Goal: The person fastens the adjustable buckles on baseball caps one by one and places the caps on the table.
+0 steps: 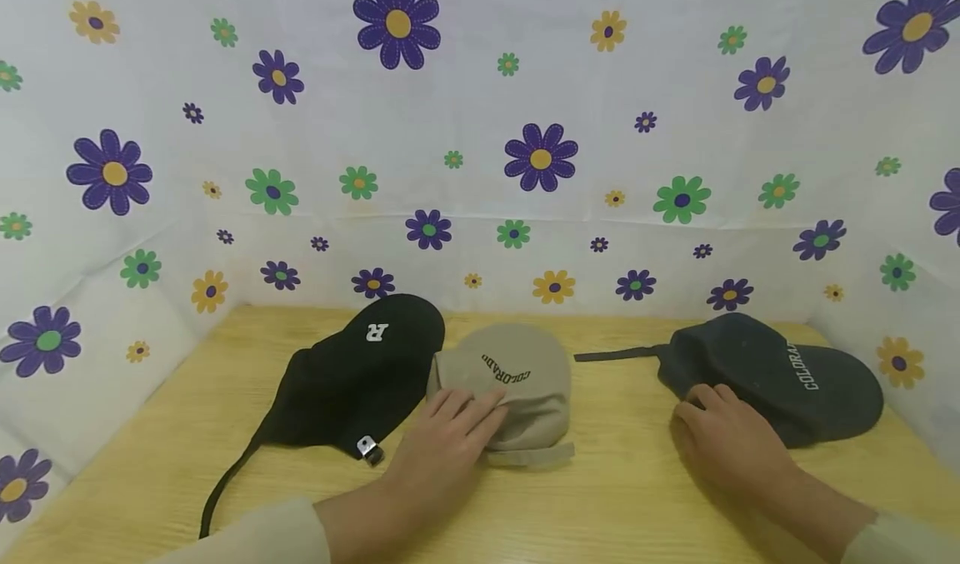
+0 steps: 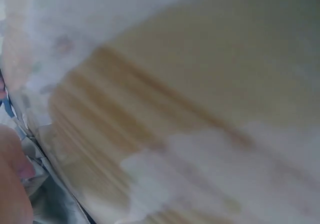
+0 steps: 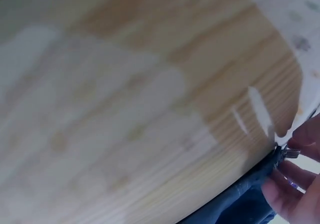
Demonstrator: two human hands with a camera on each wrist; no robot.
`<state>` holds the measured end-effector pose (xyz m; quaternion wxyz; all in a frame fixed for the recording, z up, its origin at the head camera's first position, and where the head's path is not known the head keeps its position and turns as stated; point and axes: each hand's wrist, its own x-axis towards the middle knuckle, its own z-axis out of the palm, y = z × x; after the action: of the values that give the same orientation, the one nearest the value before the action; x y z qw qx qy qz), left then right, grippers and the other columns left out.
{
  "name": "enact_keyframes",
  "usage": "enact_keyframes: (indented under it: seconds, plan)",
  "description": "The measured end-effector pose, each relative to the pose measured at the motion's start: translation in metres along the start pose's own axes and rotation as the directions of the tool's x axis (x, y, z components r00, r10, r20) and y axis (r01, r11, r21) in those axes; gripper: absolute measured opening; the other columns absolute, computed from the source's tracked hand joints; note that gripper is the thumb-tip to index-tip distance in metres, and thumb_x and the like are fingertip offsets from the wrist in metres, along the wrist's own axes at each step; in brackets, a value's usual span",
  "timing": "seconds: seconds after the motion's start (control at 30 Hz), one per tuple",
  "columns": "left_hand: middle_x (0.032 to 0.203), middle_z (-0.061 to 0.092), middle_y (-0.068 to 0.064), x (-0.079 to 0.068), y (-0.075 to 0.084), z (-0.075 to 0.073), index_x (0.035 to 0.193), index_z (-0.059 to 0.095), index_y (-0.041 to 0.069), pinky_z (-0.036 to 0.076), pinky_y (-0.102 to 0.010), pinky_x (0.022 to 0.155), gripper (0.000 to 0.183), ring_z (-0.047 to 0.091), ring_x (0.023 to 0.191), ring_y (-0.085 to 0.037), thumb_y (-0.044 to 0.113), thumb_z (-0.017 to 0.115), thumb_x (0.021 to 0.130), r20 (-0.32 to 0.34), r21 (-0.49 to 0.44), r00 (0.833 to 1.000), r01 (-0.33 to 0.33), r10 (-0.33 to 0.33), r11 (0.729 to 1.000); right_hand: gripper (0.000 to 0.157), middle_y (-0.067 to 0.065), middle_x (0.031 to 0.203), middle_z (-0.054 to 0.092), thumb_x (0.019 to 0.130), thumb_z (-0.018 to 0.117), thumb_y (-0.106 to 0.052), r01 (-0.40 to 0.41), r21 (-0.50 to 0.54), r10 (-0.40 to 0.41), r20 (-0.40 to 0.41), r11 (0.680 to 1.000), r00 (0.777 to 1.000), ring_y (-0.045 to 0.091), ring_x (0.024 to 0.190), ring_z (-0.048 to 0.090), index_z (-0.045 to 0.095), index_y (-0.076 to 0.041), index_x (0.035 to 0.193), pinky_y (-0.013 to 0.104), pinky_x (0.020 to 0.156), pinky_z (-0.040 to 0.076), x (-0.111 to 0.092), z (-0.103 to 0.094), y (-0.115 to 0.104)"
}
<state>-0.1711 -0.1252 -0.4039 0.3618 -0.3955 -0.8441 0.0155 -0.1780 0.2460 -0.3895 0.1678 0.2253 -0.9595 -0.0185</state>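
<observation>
1. Right hand [image 1: 731,447]: at four o'clock in the right wrist view, its bent fingers [image 3: 306,134] pinch the edge of the dark cap [image 1: 727,372] by a metal clasp [image 3: 291,154], a part the head view does not show
2. Left hand [image 1: 442,456]: its fingers lie over the near side of the beige cap [image 1: 517,385]; the left wrist view catches only a slice of hand beside rumpled fabric at eight o'clock, so I cannot tell whether they grip or merely rest
3. The beige cap sits at two o'clock from the left hand, creased across its near side, with curved dark COLORADO lettering and a pale strap [image 1: 536,457] jutting towards three o'clock
4. The dark cap lies at one o'clock from the right hand, its rounded brim towards three o'clock, its light lettering partly legible, its narrow strap [image 1: 615,354] running out towards nine o'clock
5. The black cap [image 1: 360,389] is at ten o'clock from the left hand, close beside the beige one, with a white R, a silver clasp [image 1: 366,446] and a long strap trailing towards seven o'clock
6. All three caps lie on the yellow wood-grained worktop [image 1: 622,497], a white flowered cloth [image 1: 465,106] rising at twelve o'clock
</observation>
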Motion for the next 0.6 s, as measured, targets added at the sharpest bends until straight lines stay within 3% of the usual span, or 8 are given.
enact_keyframes:
  seconds: [0.1,0.27,0.4,0.6]
  plan:
    - [0.136,0.062,-0.004,-0.007,-0.004,-0.003,0.124,0.07,0.01,0.048,-0.039,0.094,0.042,0.057,0.103,-0.022,0.006,0.052,0.085,0.012,-0.007,0.999,0.034,-0.034,0.999,0.011,0.006,0.093,0.061,0.082,0.075,-0.009,0.031,-0.015,-0.03,0.038,0.999,0.999,0.024,0.086,0.056,0.071,-0.007,0.092,0.039,0.077,0.054,-0.003,0.003,0.002]
    - [0.137,0.062,-0.005,-0.007,-0.008,-0.004,0.125,0.069,0.009,0.047,-0.041,0.099,0.045,0.057,0.102,-0.024,0.008,0.037,0.094,0.018,0.016,1.0,0.024,-0.024,1.0,0.016,0.01,0.094,0.061,0.078,0.075,-0.007,0.007,0.035,-0.009,0.07,0.999,0.998,0.026,0.084,0.057,0.07,-0.001,0.092,0.042,0.079,0.054,-0.003,0.001,0.008]
    - [0.138,0.061,-0.005,-0.006,-0.011,-0.006,0.126,0.068,0.009,0.046,-0.042,0.101,0.042,0.056,0.104,-0.025,0.006,0.041,0.094,0.031,0.034,0.999,0.02,-0.021,0.999,0.02,0.014,0.097,0.061,0.076,0.076,-0.003,-0.035,0.124,0.026,0.073,0.992,0.997,0.029,0.087,0.06,0.069,0.003,0.094,0.046,0.08,0.055,0.0,-0.003,0.009]
    - [0.132,0.064,-0.004,-0.012,-0.018,-0.01,0.12,0.071,0.01,0.044,-0.041,0.099,0.038,0.055,0.104,-0.025,0.008,0.048,0.09,0.107,0.092,0.993,0.033,-0.043,0.995,0.023,0.009,0.094,0.061,0.071,0.076,0.008,0.059,0.175,-0.053,-0.035,0.983,0.998,0.025,0.086,0.061,0.07,0.001,0.093,0.042,0.078,0.055,-0.001,0.0,0.005]
